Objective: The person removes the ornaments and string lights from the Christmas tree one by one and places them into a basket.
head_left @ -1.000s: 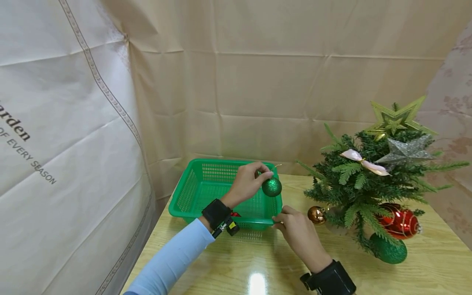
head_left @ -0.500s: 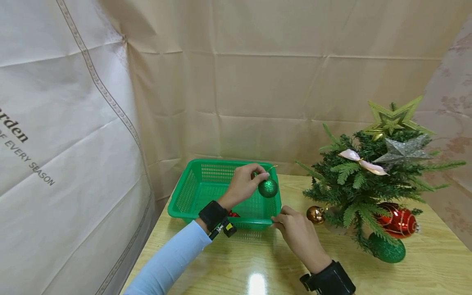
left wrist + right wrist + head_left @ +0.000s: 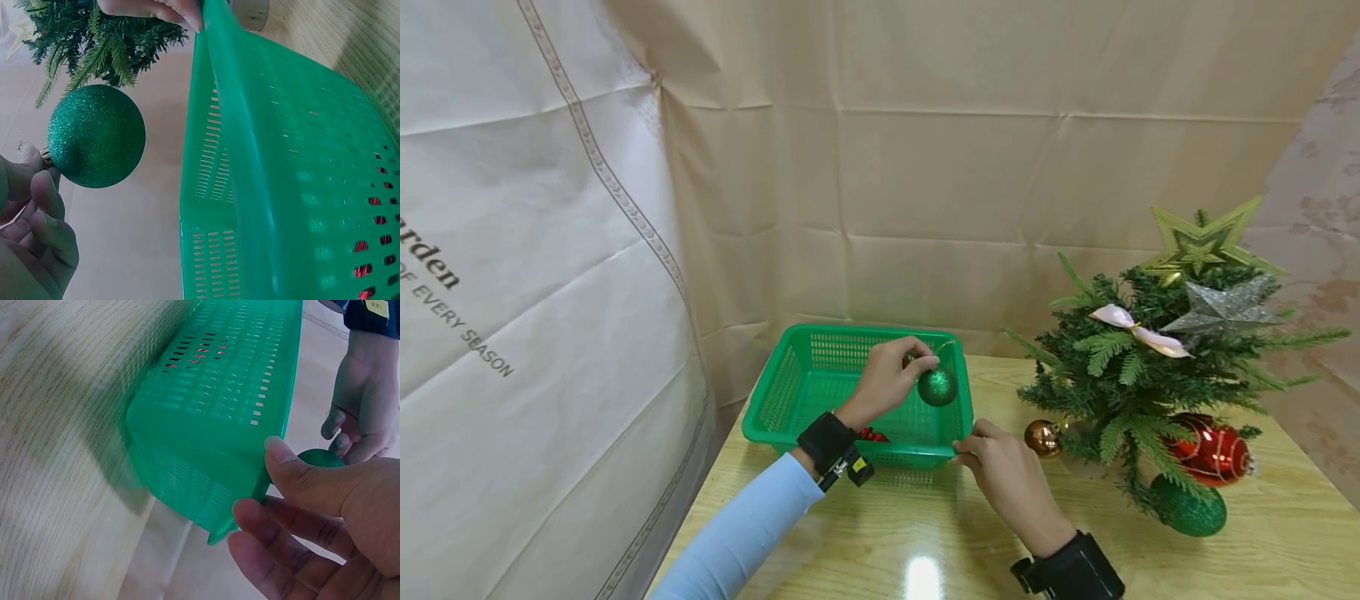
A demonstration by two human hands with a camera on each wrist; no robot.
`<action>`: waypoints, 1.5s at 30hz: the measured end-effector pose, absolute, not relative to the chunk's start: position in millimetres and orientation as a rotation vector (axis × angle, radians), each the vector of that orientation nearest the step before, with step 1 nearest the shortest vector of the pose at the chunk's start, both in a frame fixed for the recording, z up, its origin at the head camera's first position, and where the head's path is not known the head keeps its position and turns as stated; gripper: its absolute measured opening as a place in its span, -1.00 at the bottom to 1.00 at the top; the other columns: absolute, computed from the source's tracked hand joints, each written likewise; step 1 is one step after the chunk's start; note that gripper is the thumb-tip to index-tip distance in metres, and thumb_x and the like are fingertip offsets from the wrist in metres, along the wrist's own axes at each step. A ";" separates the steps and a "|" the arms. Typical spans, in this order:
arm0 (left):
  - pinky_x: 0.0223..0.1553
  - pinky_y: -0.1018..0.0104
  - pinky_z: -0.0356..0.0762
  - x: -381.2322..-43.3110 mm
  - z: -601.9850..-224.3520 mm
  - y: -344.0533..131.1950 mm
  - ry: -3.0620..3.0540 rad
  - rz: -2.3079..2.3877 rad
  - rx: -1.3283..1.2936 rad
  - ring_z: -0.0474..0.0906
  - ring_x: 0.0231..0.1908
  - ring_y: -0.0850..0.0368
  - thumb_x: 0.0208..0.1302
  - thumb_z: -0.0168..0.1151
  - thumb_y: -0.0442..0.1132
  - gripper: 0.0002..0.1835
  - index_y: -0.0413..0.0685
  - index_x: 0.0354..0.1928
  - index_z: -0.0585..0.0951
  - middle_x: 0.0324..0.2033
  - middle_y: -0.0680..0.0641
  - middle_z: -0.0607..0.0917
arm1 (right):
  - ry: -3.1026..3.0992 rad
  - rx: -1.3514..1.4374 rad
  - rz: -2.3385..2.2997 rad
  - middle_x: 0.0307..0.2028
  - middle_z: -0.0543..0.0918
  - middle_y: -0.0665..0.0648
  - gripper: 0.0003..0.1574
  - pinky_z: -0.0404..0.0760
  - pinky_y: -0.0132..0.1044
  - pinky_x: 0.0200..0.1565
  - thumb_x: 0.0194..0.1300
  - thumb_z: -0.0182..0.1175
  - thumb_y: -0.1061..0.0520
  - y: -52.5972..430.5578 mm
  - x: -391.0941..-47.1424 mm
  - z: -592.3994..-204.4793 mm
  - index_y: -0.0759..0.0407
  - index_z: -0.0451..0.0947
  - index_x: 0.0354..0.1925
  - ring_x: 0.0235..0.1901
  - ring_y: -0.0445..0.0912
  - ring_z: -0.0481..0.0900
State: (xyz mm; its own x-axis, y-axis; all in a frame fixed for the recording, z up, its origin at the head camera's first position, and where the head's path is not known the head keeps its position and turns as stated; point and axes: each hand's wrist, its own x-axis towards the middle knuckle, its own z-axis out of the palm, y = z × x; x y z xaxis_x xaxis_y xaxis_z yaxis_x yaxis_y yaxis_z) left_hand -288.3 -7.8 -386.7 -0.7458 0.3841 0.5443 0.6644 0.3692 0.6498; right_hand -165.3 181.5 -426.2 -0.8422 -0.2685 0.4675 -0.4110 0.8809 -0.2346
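Observation:
A glittery green ball ornament (image 3: 937, 387) hangs from the fingertips of my left hand (image 3: 889, 377), which pinches it by its gold cap. Both are above the right half of a green plastic basket (image 3: 767, 427). The left wrist view shows the ornament (image 3: 97, 136) up close, apart from the basket rim. My right hand (image 3: 1003, 471) grips the basket's near right corner, thumb on one side of the rim and fingers on the other, as the right wrist view (image 3: 312, 512) shows. Something shiny and red (image 3: 872, 435) lies inside the basket by its near wall, partly hidden.
A small Christmas tree (image 3: 1120, 375) stands at the right, bearing a gold star (image 3: 1202, 242), a silver star (image 3: 1225, 307) and a pink candy-shaped ornament (image 3: 1141, 331). Low on it are brown (image 3: 1043, 437), red (image 3: 1213, 450) and green (image 3: 1187, 505) balls. Cloth hangs behind the wooden table (image 3: 940, 533).
My left hand has drifted left with the green ball ornament, further over the basket. More of the red thing inside shows. The right hand stays at the corner.

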 end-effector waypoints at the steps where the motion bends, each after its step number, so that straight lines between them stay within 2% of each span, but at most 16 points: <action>1: -0.47 0.38 0.30 -288.2 -387.0 -8.4 -2.336 -1.324 -0.922 0.32 -0.61 0.24 0.46 0.31 -0.20 -0.90 -0.04 -0.21 0.72 -0.31 0.02 0.74 | -2.620 0.499 0.459 -0.49 0.40 -0.13 -0.86 0.40 -0.45 -0.55 0.07 0.58 0.22 181.6 -165.2 -426.4 0.11 0.82 -0.33 -0.59 -0.27 0.43; 21: -0.47 0.37 0.25 -287.1 -391.6 -16.0 -2.378 -1.312 -0.908 0.27 -0.61 0.22 0.49 0.28 -0.19 -0.90 -0.03 -0.19 0.72 -0.28 0.02 0.74 | -2.610 0.511 0.439 -0.49 0.41 -0.12 -0.85 0.37 -0.46 -0.56 0.07 0.58 0.21 181.2 -164.6 -426.7 0.12 0.82 -0.32 -0.60 -0.29 0.41; 38: -0.48 0.35 0.28 -288.2 -390.8 -18.4 -2.397 -1.314 -0.887 0.33 -0.61 0.20 0.50 0.27 -0.18 -0.89 -0.01 -0.21 0.70 -0.33 0.06 0.72 | -2.598 0.503 0.448 -0.48 0.44 -0.10 -0.82 0.34 -0.46 -0.58 0.06 0.58 0.18 182.9 -165.0 -427.8 0.12 0.83 -0.30 -0.62 -0.31 0.36; 45: -0.44 0.33 0.31 -289.4 -396.6 -21.7 -2.412 -1.283 -0.890 0.36 -0.57 0.21 0.50 0.25 -0.21 -0.90 -0.05 -0.15 0.70 -0.33 0.03 0.71 | -2.600 0.504 0.452 -0.47 0.45 -0.09 -0.81 0.35 -0.46 -0.57 0.06 0.58 0.20 183.0 -164.7 -427.7 0.14 0.83 -0.28 -0.62 -0.31 0.37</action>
